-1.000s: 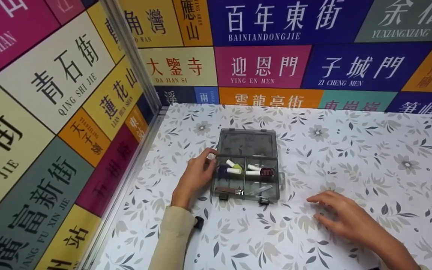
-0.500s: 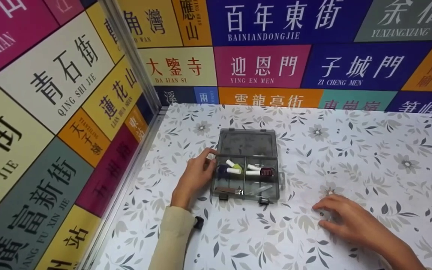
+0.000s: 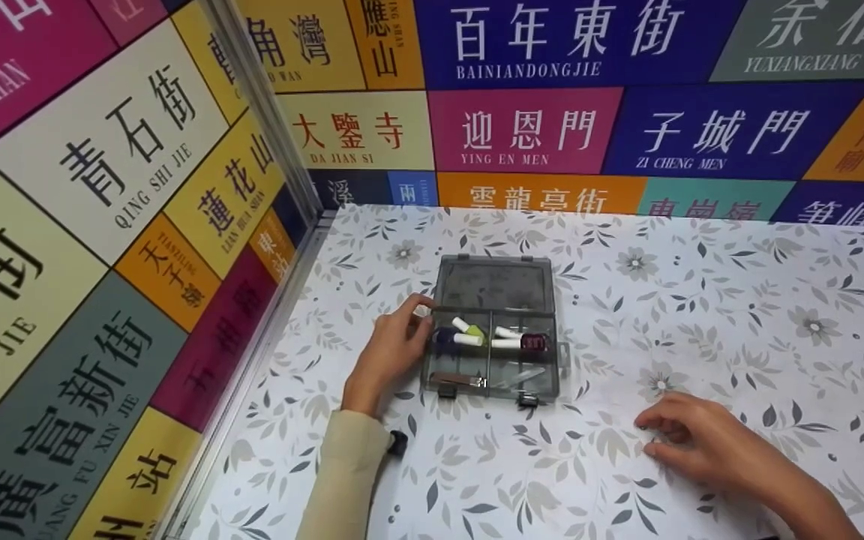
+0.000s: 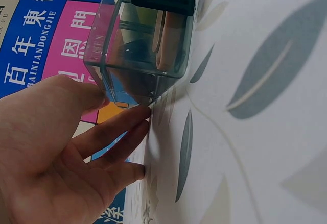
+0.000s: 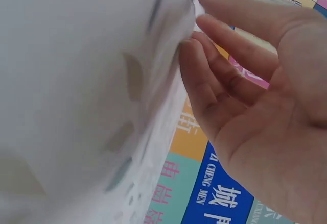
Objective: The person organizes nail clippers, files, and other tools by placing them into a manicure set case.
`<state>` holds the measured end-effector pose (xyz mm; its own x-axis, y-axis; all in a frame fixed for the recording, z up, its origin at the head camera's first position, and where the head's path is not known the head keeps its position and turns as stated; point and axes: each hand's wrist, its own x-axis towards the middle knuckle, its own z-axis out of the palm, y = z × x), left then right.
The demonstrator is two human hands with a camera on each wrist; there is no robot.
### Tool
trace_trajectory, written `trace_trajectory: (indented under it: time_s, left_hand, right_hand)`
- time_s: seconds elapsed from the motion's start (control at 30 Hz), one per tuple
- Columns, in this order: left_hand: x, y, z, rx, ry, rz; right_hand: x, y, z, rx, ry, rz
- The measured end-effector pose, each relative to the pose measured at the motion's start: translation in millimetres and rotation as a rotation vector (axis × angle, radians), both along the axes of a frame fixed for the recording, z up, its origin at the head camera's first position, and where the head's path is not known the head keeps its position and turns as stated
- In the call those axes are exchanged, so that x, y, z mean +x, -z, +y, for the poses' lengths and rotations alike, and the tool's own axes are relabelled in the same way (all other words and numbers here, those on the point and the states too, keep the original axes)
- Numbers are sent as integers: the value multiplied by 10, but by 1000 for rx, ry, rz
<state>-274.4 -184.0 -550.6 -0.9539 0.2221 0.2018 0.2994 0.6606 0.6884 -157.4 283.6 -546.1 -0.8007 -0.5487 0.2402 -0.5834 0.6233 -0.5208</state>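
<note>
A translucent grey plastic organizer box [image 3: 490, 352] lies on the table with its lid [image 3: 495, 283] folded back. In its upper left compartment are a dark blue nail polish bottle [image 3: 445, 340] and a yellow-green one [image 3: 474, 330], both white-capped. A dark red nail polish bottle [image 3: 533, 343] and white caps show at upper right. A nail clipper [image 3: 456, 379] lies lower left, a clear thin piece [image 3: 528, 377] lower right. My left hand [image 3: 394, 341] touches the box's left side with thumb and relaxed fingertips. My right hand [image 3: 702, 442] rests by the table, fingers loosely curled, holding nothing.
A white floral cloth [image 3: 702, 300] covers the table. Behind it stands a wall [image 3: 522, 135] of coloured panels with lettering, and another such wall [image 3: 139, 150] rises along the left side. A metal corner strip [image 3: 271, 97] runs where they meet.
My right hand has drawn a little to the right and nearer to me, its fingers curling slightly more. The left hand and the box stay where they were.
</note>
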Motion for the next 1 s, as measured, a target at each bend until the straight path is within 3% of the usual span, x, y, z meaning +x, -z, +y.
trace_trajectory:
  time_s: [0.27, 0.63, 0.87, 1.0]
  left_hand:
    - [-4, -28, 5, 2, -7, -12]
    - [1, -10, 14, 7, -5, -17]
    - [8, -27, 8, 8, 3, -17]
    - [1, -16, 5, 5, -2, -11]
  right_hand:
    - [3, -11, 134, -58, -67, -6]
    - [-13, -3, 95, -41, -21, -40]
    - [-2, 27, 66, -58, -3, 22]
    - [-6, 21, 55, -48, 8, 12]
